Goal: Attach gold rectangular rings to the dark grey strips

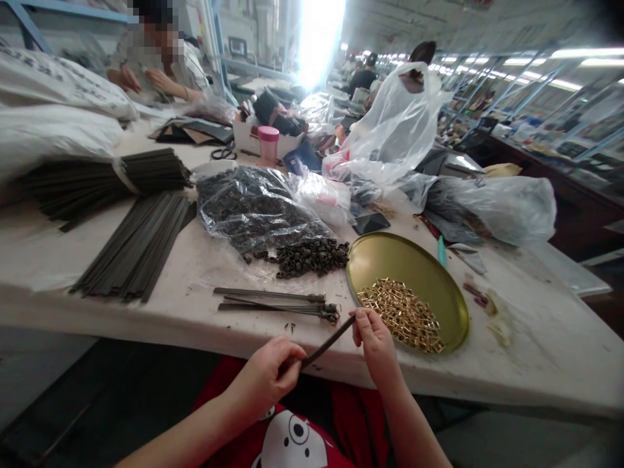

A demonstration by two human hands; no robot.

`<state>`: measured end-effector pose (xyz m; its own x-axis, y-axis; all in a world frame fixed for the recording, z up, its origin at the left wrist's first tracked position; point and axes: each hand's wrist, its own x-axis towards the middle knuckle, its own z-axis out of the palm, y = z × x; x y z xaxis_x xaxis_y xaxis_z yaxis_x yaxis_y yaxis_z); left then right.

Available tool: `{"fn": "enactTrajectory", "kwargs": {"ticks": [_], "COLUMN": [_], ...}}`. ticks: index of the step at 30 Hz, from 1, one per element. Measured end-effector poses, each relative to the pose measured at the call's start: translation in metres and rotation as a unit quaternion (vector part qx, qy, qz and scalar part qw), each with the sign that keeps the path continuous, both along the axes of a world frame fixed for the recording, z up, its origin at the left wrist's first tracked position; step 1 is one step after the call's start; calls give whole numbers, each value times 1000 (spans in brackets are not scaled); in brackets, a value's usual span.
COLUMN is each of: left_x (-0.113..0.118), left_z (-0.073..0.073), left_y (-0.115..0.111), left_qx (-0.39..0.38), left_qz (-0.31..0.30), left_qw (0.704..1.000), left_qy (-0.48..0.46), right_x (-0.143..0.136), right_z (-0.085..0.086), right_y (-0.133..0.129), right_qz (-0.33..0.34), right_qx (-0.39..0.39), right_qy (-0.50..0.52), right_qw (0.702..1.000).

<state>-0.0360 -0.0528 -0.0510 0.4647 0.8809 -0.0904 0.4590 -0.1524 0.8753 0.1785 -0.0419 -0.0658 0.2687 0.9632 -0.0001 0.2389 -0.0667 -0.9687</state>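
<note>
A narrow dark strap [329,343] stretches between my hands above the table's front edge. My left hand [277,369] is closed around its lower end, and the fingers of my right hand [373,335] pinch its upper end. Whether a buckle sits under my right fingertips is hidden. Just beyond, several straps [273,305] with buckles at their right ends lie on the table. Right of my right hand, a round gold tray [404,250] holds a heap of small gold buckles [402,309]. Small dark loops [312,257] are piled behind the straps.
A fan of loose straps [134,247] and a tied strap bundle [104,182] lie at the left. A plastic bag of dark loops [258,205], a pink-lidded jar [268,146] and scissors [224,153] stand farther back. Another person [160,71] sits across the table.
</note>
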Motion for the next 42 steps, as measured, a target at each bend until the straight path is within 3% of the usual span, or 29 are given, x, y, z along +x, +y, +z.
{"fn": "enactTrajectory", "kwargs": {"ticks": [2,4,6,8,11,14,18,22,29,33,37,42], "left_x": [4,10,15,17,16,13,12,12,10,9,9,16], "left_z": [8,16,26,35,45,49,47,44,39,36,31,32], "left_y": [2,6,12,19,28,36,43,51,61,61,57,47], "left_qx": [-113,-247,-332,-365,-406,-446,-479,-493,-514,-523,-540,-465], "left_qz": [-8,-27,-38,-19,29,55,68,76,91,103,100,101], "left_qw": [993,965,932,912,884,851,819,807,786,773,758,819], "left_qy": [-31,-85,-142,-184,-230,-272,-308,-315,-330,-344,-353,-319], "right_x": [-7,-16,-23,-23,-9,8,14,8,6,8,12,16], "right_z": [10,19,25,26,19,8,-3,-10,-9,-5,-5,-5], "right_y": [0,1,6,17,44,75,112,137,142,138,137,129], "right_qz": [36,77,127,145,95,69,68,68,97,106,105,89], "right_qx": [-20,-25,-20,4,44,45,25,-17,-21,2,26,48], "right_qy": [51,71,39,-61,-234,-310,-419,-517,-598,-600,-577,-518], "right_qw": [998,994,991,988,967,947,905,853,796,793,810,849]}}
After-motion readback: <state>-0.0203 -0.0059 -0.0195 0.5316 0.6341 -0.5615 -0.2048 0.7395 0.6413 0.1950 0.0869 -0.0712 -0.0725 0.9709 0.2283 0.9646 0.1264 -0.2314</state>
